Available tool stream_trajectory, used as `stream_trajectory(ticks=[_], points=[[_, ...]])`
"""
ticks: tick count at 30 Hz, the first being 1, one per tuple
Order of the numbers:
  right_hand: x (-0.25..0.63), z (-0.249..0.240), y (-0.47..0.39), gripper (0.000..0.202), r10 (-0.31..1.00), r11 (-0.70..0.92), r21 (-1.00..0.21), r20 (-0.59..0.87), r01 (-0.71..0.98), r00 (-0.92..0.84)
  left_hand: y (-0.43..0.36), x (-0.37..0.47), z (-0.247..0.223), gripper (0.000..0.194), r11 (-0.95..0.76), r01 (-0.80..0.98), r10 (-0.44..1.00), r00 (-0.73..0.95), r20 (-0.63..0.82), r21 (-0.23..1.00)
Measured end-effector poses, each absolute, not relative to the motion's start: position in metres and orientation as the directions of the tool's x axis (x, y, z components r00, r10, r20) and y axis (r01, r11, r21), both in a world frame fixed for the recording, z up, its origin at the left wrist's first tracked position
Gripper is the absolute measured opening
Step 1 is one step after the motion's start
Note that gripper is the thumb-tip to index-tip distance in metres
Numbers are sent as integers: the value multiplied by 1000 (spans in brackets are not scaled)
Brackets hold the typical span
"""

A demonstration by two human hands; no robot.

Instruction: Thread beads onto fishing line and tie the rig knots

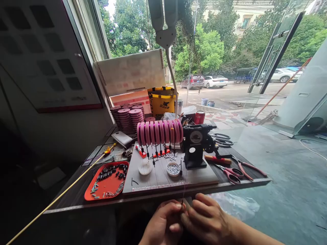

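My left hand (pixel 165 217) and my right hand (pixel 204 214) meet just in front of the table's near edge. Between the left thumb and fingertips is a small dark piece (pixel 182 202), on a thin line (pixel 184 190) that runs up toward the winder. My right hand's fingers are curled closed against the left fingertips; what they pinch is hidden. Above the hands, a black hand-cranked winder (pixel 196 143) carries a row of pink spools (pixel 159 132). Several thin lines with black weights (pixel 154 163) hang from the spools over a pale board (pixel 153 182).
A red tray (pixel 108 185) of black pieces and small metal parts lies left. On the board are a bowl of pale beads (pixel 173 169) and a white dish (pixel 145 168). Red-handled scissors (pixel 232 173) and pliers (pixel 246 170) lie right. A yellow rod (pixel 58 197) crosses the left side.
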State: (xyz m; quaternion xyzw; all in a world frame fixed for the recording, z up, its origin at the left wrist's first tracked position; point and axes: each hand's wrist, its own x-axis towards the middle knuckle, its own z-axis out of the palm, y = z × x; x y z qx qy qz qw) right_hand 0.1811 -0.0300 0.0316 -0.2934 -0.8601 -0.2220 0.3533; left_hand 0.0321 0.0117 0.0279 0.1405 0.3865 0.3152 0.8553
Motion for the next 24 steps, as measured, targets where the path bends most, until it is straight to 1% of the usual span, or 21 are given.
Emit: stream_trajectory(ticks=[3, 4, 5, 6, 7, 8, 10, 11, 12, 13, 14, 15, 16, 17, 18, 19, 21, 22, 24], points=[[181, 30, -29, 37, 353, 733, 145, 754, 665, -554, 12, 33, 27, 9, 764, -427, 645, 498, -579, 484], [180, 28, -28, 38, 363, 738, 116, 763, 665, -535, 12, 33, 26, 10, 759, -429, 651, 495, -575, 490], [179, 26, -28, 38, 393, 742, 53, 773, 668, -498, 12, 32, 26, 11, 751, -433, 660, 490, -568, 499], [177, 23, -28, 38, 440, 746, -46, 783, 664, -440, 11, 32, 26, 12, 740, -436, 672, 486, -559, 511], [175, 21, -29, 37, 513, 740, -184, 777, 647, -365, 11, 31, 26, 14, 729, -439, 685, 482, -547, 526], [174, 18, -31, 36, 605, 713, -350, 746, 608, -280, 11, 30, 26, 15, 717, -440, 696, 480, -534, 541], [171, 16, -34, 36, 796, 580, -671, 587, 462, -146, 11, 29, 28, 16, 699, -431, 713, 487, -504, 571], [171, 15, -36, 37, 862, 498, -782, 493, 375, -117, 10, 29, 30, 14, 676, -409, 730, 487, -480, 613], [171, 14, -39, 39, 906, 421, -855, 409, 303, -106, 10, 29, 31, 11, 630, -368, 759, 478, -442, 684], [171, 13, -40, 41, 928, 372, -892, 357, 257, -103, 10, 30, 34, 10, 543, -311, 807, 452, -381, 780], [170, 12, -42, 41, 932, 362, -902, 349, 235, -97, 10, 30, 36, 10, 408, -238, 864, 412, -288, 882], [170, 10, -44, 39, 928, 373, -896, 363, 240, -87, 10, 31, 38, 11, 235, -148, 914, 369, -166, 961], [169, 8, -45, 37, 916, 400, -878, 393, 263, -80, 9, 32, 39, 11, 53, -53, 943, 331, -33, 997], [168, 6, -47, 35, 899, 433, -852, 430, 294, -80, 8, 32, 40, 12, -102, 29, 948, 305, 88, 994], [167, 6, -48, 33, 882, 466, -825, 464, 321, -88, 7, 32, 40, 13, -221, 95, 939, 290, 186, 971], [167, 8, -49, 31, 863, 497, -799, 495, 338, -99, 6, 32, 39, 14, -298, 146, 927, 281, 249, 943], [165, 19, -49, 27, 849, 524, -772, 505, 360, -152, 2, 31, 34, 14, -377, 222, 911, 263, 318, 899], [165, 28, -47, 26, 858, 511, -779, 485, 363, -167, 1, 31, 30, 14, -414, 251, 901, 248, 356, 875], [165, 50, -39, 20, 918, 396, -850, 360, 348, -166, -2, 31, 23, 15, -522, 312, 852, 214, 477, 793]])
